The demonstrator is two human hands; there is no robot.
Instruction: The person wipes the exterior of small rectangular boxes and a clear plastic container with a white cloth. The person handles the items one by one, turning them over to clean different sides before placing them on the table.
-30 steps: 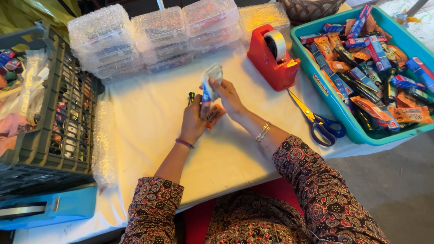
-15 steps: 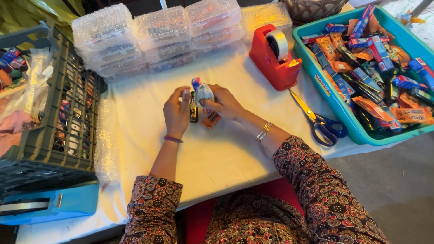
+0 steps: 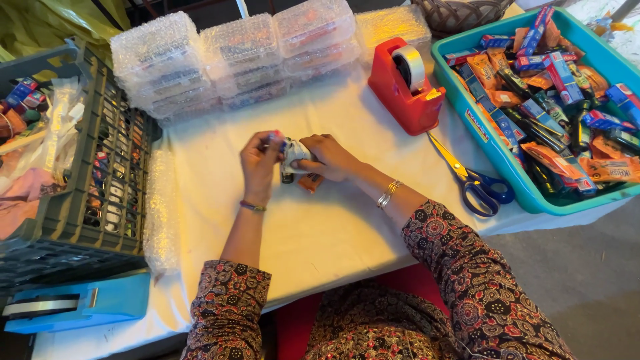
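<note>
Near the table's (image 3: 320, 227) middle, the left hand (image 3: 259, 160) and right hand (image 3: 328, 157) both pinch a small bubble-wrapped bundle (image 3: 293, 155) between them, fingers closed, apparently keeping the wrap tight.

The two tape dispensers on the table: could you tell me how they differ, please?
The red tape dispenser stands at the table's far side by the teal bin; the blue tape dispenser lies at the near left corner. The red one's roll is plainly visible; the blue one's shows only edge-on. Both are plastic desktop dispensers.
</note>
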